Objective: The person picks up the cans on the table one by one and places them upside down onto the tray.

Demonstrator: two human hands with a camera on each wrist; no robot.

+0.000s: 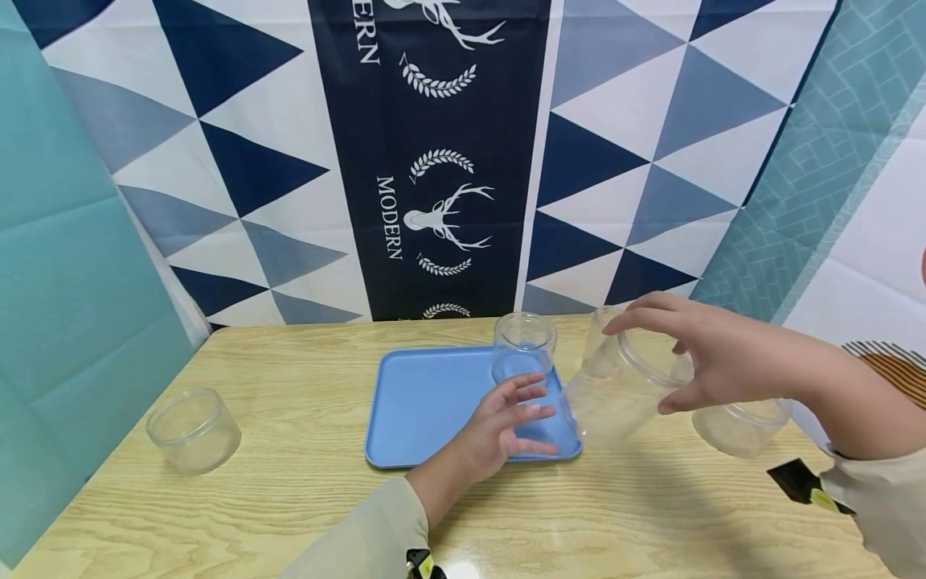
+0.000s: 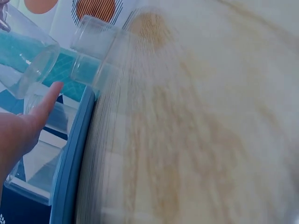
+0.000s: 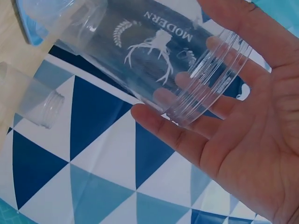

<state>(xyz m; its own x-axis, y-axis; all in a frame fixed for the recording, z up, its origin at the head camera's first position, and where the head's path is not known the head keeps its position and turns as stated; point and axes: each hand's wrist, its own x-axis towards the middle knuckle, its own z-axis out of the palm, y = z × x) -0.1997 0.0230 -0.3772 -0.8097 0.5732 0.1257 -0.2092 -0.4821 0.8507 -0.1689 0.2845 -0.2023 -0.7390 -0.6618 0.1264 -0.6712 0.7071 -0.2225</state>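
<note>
My right hand grips a large clear jar at its threaded neck, with the thumb on one side and fingers round the other. The jar is tilted, its base pointing down and left over the right edge of the blue tray. Close by the base, my left hand is held out over the tray with fingers spread and nothing in them. Another clear jar stands on the tray's back right corner, just beyond the left fingertips.
A narrower clear jar stands behind the held one. To the right, partly below my right wrist, is a short clear jar. One more short jar sits far left on the wooden table. Patterned cloth hangs behind.
</note>
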